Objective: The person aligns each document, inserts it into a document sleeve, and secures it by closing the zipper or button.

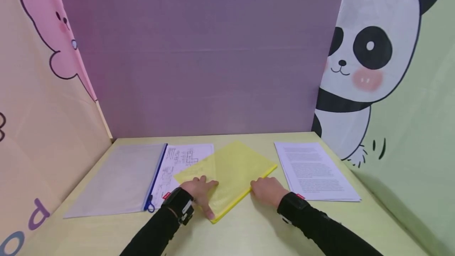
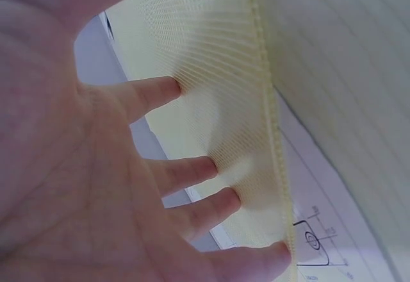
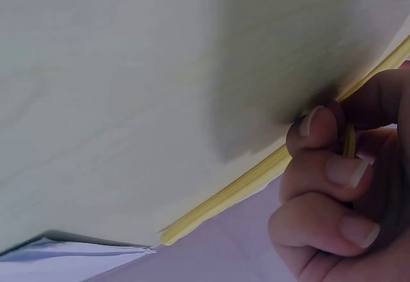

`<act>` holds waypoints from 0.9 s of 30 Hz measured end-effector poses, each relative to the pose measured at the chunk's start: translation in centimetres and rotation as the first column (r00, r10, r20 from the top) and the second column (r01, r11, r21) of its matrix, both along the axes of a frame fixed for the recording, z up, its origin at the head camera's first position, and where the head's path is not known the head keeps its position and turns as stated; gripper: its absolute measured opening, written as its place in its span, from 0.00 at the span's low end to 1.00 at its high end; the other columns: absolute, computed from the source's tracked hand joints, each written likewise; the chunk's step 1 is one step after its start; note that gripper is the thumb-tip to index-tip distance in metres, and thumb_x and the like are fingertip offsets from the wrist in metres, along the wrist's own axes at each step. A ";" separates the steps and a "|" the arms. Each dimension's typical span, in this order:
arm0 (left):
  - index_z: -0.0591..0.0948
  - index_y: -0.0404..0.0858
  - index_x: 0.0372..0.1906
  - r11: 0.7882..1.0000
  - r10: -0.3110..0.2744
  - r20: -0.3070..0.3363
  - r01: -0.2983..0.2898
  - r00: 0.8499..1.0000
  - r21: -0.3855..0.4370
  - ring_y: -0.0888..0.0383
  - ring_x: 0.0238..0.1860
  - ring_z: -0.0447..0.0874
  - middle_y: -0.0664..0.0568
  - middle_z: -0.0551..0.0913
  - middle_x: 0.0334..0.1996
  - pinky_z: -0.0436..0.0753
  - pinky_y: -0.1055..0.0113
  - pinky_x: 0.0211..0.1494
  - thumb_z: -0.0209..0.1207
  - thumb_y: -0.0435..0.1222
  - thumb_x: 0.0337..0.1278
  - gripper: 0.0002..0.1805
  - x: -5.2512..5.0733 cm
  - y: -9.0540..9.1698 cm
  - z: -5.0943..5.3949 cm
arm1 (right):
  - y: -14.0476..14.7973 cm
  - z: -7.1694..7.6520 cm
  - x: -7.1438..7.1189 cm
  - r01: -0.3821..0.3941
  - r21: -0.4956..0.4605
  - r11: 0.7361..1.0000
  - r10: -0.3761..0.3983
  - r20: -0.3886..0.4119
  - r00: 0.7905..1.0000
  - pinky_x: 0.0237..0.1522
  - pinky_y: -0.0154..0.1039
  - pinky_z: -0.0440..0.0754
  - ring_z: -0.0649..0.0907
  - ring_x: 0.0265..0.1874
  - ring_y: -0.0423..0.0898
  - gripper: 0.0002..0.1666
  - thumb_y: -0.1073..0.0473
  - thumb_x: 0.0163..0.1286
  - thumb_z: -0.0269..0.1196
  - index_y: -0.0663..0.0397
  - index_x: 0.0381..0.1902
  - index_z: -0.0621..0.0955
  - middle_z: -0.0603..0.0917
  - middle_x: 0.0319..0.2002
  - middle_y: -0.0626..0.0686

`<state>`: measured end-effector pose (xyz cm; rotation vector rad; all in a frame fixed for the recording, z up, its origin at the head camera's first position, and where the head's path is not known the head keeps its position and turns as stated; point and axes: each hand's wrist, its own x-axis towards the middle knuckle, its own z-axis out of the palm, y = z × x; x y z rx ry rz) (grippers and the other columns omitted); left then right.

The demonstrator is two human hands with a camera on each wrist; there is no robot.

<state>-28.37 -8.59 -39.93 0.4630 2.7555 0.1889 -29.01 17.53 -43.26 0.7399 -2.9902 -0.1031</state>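
Note:
A yellow mesh zipper pouch (image 1: 238, 177) lies slantwise on the table, its yellow zipper edge (image 3: 224, 195) facing the front right. With fingers spread, my left hand (image 1: 200, 192) presses on the pouch near its lower left corner. Its fingertips (image 2: 170, 86) touch the mesh in the left wrist view. My right hand (image 1: 268, 191) is at the zipper edge, fingers curled, and pinches the small yellow zipper pull (image 3: 349, 142). The slider itself is hidden behind the fingers.
To the left lies a clear pouch (image 1: 117, 181) with a blue zipper. A sheet with printed drawings (image 1: 174, 165) lies beside it, partly under the yellow pouch. On the right is a stack of printed paper (image 1: 316, 173). A purple panel (image 1: 206, 58) stands behind the table.

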 end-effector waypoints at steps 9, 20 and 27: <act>0.68 0.55 0.75 1.000 0.001 -0.015 -0.001 1.000 -0.012 0.42 0.63 0.70 0.42 0.69 0.69 0.75 0.40 0.62 0.81 0.59 0.29 0.59 0.1 0.0 -0.1 | -0.3 0.3 0.1 0.005 0.045 0.999 -0.005 -0.007 1.000 0.25 0.40 0.70 0.70 0.20 0.46 0.12 0.56 0.74 0.62 0.54 0.29 0.77 0.71 0.21 0.48; 0.68 0.55 0.76 1.000 0.001 -0.018 -0.001 1.000 -0.019 0.42 0.62 0.70 0.42 0.69 0.68 0.75 0.39 0.62 0.81 0.60 0.28 0.60 0.2 0.1 0.0 | 0.1 0.1 -0.5 0.027 0.021 0.999 -0.027 -0.006 1.000 0.25 0.41 0.70 0.70 0.20 0.47 0.12 0.55 0.73 0.62 0.53 0.29 0.77 0.71 0.21 0.49; 0.68 0.54 0.76 1.000 -0.003 -0.017 0.003 1.000 -0.013 0.42 0.62 0.70 0.42 0.70 0.68 0.75 0.39 0.62 0.81 0.59 0.29 0.59 0.2 0.0 0.1 | 0.9 -0.2 -1.1 0.045 0.028 0.999 -0.044 -0.042 0.998 0.24 0.44 0.73 0.70 0.19 0.47 0.12 0.58 0.74 0.61 0.55 0.28 0.76 0.71 0.21 0.50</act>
